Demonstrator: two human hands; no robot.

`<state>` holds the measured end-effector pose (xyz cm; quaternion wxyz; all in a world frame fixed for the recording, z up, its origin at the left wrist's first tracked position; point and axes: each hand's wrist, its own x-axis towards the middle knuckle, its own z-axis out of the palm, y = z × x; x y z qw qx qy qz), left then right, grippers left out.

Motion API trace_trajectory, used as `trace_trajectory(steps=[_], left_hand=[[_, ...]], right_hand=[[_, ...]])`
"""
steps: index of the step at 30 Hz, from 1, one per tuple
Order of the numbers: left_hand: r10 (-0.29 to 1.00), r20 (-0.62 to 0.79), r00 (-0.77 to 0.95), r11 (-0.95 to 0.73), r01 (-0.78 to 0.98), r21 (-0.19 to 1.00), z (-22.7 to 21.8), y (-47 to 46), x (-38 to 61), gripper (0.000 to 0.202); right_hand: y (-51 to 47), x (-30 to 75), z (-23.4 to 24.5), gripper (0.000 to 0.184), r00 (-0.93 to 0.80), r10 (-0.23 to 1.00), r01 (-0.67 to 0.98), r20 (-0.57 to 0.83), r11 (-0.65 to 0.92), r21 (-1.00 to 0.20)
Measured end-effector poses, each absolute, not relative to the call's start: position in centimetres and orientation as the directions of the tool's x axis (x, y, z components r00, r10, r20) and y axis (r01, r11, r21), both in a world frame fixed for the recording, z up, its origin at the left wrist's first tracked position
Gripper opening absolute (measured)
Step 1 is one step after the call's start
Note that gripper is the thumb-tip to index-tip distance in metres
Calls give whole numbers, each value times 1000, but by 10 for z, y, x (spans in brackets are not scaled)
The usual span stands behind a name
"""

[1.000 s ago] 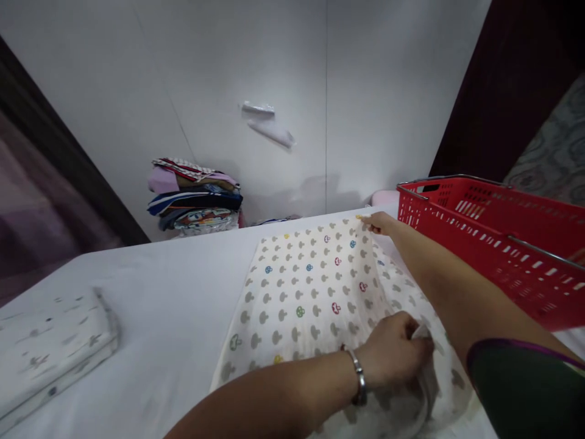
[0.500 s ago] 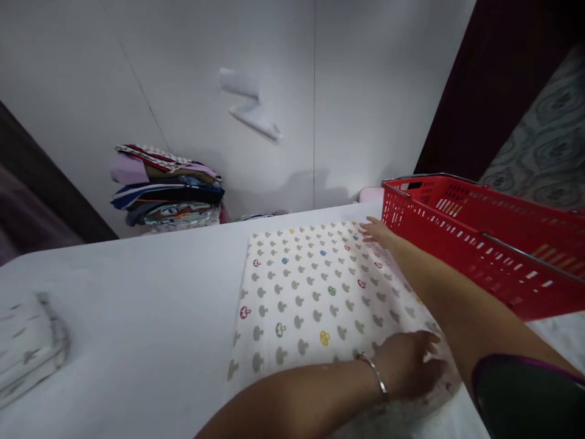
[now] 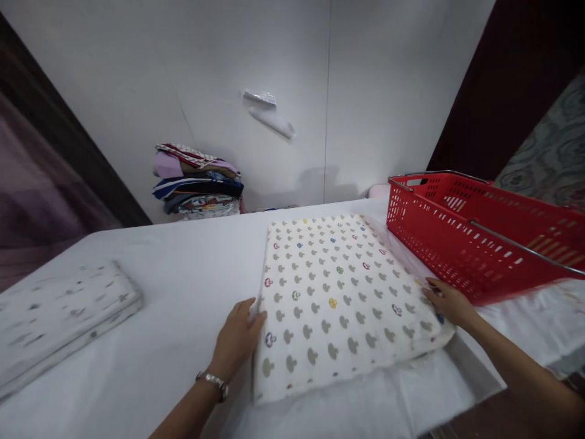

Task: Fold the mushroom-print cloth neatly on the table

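One folded mushroom-print cloth [image 3: 338, 305] lies centre frame on white table [image 3: 183, 286].
L hand [image 3: 237, 338] open, fingers against its left edge; R hand [image 3: 448, 303] open, flat on right edge, just beside red basket [image 3: 457, 244]. Grey-print cloth [image 3: 64, 311] lower left.

Left of the mushroom-print cloth [image 3: 338, 299], the left hand [image 3: 237, 338] has its fingertips out of sight at the cloth's edge, perhaps tucked under it. Right of the cloth, the red basket [image 3: 434, 244] runs off the picture's edge, and its wall hides whatever lies inside. Far left of the cloth, a second folded cloth [image 3: 59, 317] is cut off, its print blurred. Beyond the cloth, the table [image 3: 192, 286] hides the foot of the clothes stack [image 3: 196, 186].
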<state>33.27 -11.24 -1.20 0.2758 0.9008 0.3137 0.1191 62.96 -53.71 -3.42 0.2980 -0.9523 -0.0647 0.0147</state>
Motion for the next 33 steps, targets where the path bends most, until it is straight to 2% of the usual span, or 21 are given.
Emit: trace_trajectory(steps=[3,7,9,11,15,17,19,22,24,27,30,33], left_hand=[[686,-115,718,-499,580,644,-5,-119,326,60],[627,-248,739,-456,606,651,1,-137,336,59],[622,-242,745,-483,608,631,0,-142,342,56],[643,-219,734,-454,595,663,0,-141,345,54],[724,-156,672,-272,486,831,15,-109,330,51],[788,-96,608,-265,475,839,22,-82,314,50],[834,-70,547,-299,555,777,23,-55,295,45],[826,-131,549,-360,692,625,14,-27,271,36],[793,-145,591,-442,723,531,8,-19,259,36],[759,-117,641,-554,730,401,9,-23,250,48],[709,75,701,-683,656,322,16,-48,249,53],[521,259,813,-838,432,333,21,-96,257,44]], right_hand=[[-557,609,-39,50,996,70,27,-55,-824,-566],[-561,583,-32,66,965,17,-181,-263,-681,-709],[-556,572,-24,67,944,-21,-272,-330,-615,-740],[-549,562,-14,64,934,-33,-314,-357,-555,-770],[-530,533,-1,67,931,62,-317,-358,-342,-885],[-518,511,0,69,917,136,-330,-376,-271,-904],[-505,485,-3,76,882,233,-364,-410,-217,-906],[-491,454,-9,89,828,346,-413,-441,-154,-897],[-488,442,-12,91,821,358,-426,-444,-133,-895],[-490,436,-13,88,830,339,-431,-443,-114,-895],[-492,434,-12,86,836,327,-419,-441,-138,-897],[-488,433,-7,81,856,313,-379,-412,-164,-911]])
